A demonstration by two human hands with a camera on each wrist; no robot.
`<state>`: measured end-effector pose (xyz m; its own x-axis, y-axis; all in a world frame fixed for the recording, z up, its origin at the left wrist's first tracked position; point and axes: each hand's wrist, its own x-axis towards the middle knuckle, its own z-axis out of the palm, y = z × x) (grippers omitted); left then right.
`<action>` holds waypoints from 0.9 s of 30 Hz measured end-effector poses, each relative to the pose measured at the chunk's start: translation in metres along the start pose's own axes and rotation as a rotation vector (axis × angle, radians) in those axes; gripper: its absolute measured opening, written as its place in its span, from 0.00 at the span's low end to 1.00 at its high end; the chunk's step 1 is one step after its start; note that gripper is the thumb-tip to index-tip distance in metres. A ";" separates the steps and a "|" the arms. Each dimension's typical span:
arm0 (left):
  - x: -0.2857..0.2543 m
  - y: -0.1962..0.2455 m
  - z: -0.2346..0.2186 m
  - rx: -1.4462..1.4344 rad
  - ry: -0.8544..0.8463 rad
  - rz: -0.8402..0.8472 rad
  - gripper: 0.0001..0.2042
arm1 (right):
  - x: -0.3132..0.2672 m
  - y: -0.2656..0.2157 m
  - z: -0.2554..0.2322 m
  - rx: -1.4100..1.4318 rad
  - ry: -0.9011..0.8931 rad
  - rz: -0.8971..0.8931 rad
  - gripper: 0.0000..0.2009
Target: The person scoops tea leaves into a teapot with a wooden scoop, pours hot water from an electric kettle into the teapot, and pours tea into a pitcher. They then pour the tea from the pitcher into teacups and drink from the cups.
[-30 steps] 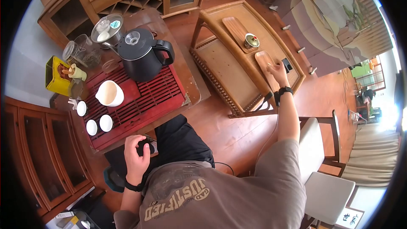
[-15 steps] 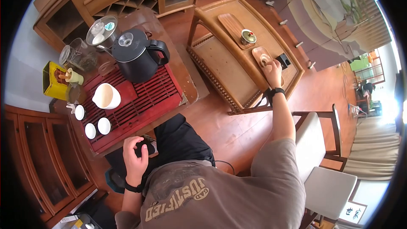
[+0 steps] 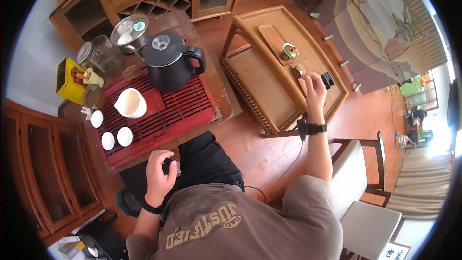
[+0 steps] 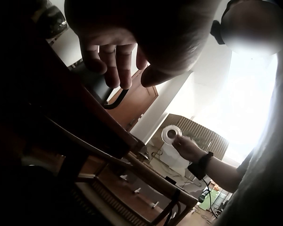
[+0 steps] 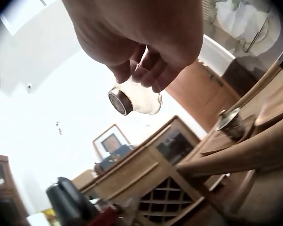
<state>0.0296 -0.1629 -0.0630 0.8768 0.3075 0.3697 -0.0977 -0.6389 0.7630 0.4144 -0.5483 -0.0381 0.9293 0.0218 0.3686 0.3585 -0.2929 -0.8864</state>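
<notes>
My right hand (image 3: 315, 94) pinches a small glass tea strainer (image 3: 298, 71) by its rim. In the right wrist view the strainer (image 5: 140, 96) hangs tilted from the fingertips, its wavy clear rim on one side and its metal-ringed base on the other. It is raised above the rattan cart (image 3: 262, 101), overlapping a small wooden tray in the head view. Close by on the cart, a lidded gaiwan (image 3: 289, 52) stands on a long wooden tray (image 3: 270, 38). My left hand (image 3: 161, 175) is over my lap, fingers loosely curled and holding nothing.
A red slatted tea tray (image 3: 180, 115) on the side table bears a black kettle (image 3: 171, 65), a white pitcher (image 3: 131, 103) and several white cups (image 3: 125, 136). Glass jars and a yellow tin (image 3: 71, 81) stand beyond. A small black box (image 3: 328, 81) sits on the cart.
My right hand has reached the tea strainer on the small wooden tray, taken hold of it and lifted it up towards me. The left hand has stayed over the lap.
</notes>
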 end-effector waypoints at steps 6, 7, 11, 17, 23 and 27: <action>0.022 0.019 -0.006 -0.183 -0.031 0.027 0.15 | -0.054 -0.108 0.070 0.209 -0.284 -0.217 0.01; 0.026 0.022 -0.006 -0.244 -0.024 0.016 0.15 | -0.066 -0.124 0.086 0.129 -0.285 -0.345 0.06; 0.042 0.035 -0.017 -0.660 -0.100 -0.175 0.18 | -0.097 -0.183 0.149 0.014 -0.539 -0.939 0.16; 0.040 0.036 -0.058 -0.957 -0.141 -0.318 0.28 | -0.134 -0.220 0.197 0.047 -0.666 -1.196 0.18; 0.026 0.046 -0.077 -1.054 -0.077 -0.305 0.29 | -0.149 -0.233 0.215 0.015 -0.515 -1.218 0.20; 0.026 0.052 -0.079 -1.003 0.048 -0.263 0.30 | -0.153 -0.238 0.220 0.041 -0.527 -1.199 0.21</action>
<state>0.0101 -0.1320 0.0285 0.9095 0.3943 0.1313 -0.2722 0.3265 0.9052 0.2068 -0.2717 0.0546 -0.0478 0.6186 0.7842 0.9752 0.1988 -0.0975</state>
